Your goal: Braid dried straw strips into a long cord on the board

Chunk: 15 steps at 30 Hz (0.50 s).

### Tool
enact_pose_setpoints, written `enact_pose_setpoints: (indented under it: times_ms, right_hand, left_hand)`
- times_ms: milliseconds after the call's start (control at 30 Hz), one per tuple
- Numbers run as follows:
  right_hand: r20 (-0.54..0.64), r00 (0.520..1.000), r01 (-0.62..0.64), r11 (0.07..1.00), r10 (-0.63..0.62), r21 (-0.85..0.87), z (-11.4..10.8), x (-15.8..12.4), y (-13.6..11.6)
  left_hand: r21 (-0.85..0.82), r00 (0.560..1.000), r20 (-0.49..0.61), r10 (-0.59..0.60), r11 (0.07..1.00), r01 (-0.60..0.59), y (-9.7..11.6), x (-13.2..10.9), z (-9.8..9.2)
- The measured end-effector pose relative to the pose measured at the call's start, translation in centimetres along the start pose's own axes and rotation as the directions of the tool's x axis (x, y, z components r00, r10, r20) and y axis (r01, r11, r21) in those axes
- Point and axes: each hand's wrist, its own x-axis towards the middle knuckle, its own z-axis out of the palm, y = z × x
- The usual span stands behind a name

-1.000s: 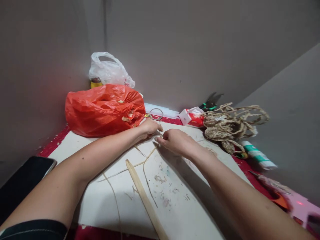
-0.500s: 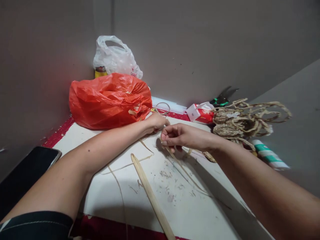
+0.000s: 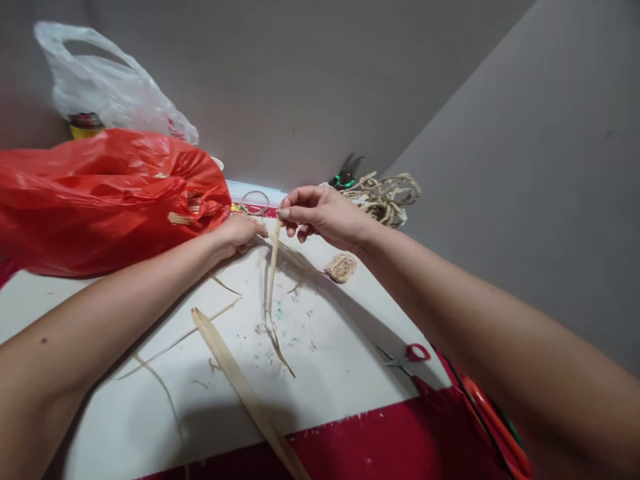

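My right hand (image 3: 320,215) is raised a little over the white board (image 3: 345,333) and pinches the top of a thin pale straw strip (image 3: 273,280) that hangs down to the board. My left hand (image 3: 240,233) lies closed on the board just left of it, fingers pressed on the strip's other end beside the red plastic bag (image 3: 110,197). A wider flat straw strip (image 3: 235,380) lies loose toward the near edge. Thin curled shavings (image 3: 170,343) lie to its left.
A clear plastic bag (image 3: 107,87) stands behind the red one. A tangle of braided straw rope (image 3: 383,197) and green-handled cutters (image 3: 345,175) sit at the back wall. A small woven coil (image 3: 341,267), red-handled scissors (image 3: 403,358) and a thin ring (image 3: 254,200) lie on the board.
The view has swung left and closer. My right hand has lifted from the board and drawn the thin strip up, so it now hangs nearly upright. My left hand has stayed in place.
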Motion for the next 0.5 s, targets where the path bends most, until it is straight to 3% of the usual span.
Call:
enact_pose_setpoints:
  times_ms: [67,200,333,367,433,500]
  right_hand:
    - [0.011,1.000,0.004,1.000,-0.004,0.017,-0.3,-0.8,-0.1]
    - [0.137,0.989,-0.064,0.998,0.062,0.007,0.0,-3.4,0.0]
    - [0.311,0.919,-0.177,0.959,0.241,-0.220,1.0,-6.9,0.6]
    - [0.305,0.919,-0.173,0.952,0.249,-0.254,1.0,-7.9,1.0]
    - [0.171,0.969,-0.100,0.918,0.177,-0.384,0.7,-10.4,2.4]
    - [0.004,0.997,-0.060,0.800,0.077,-0.597,-0.3,-13.4,4.7]
  left_hand:
    - [0.040,0.997,0.042,0.065,0.997,-0.067,-0.1,0.5,0.0]
    - [0.085,0.999,0.014,0.050,0.995,-0.051,-0.5,1.0,0.0]
    - [0.125,0.995,0.011,0.100,0.987,-0.101,-0.7,0.4,0.0]
    - [0.134,0.993,0.012,0.117,0.984,-0.117,-0.8,0.3,0.0]
    - [0.154,0.990,0.014,0.141,0.978,-0.142,-1.1,0.4,0.0]
    - [0.174,0.990,-0.014,0.139,0.975,-0.135,-1.3,0.7,0.0]
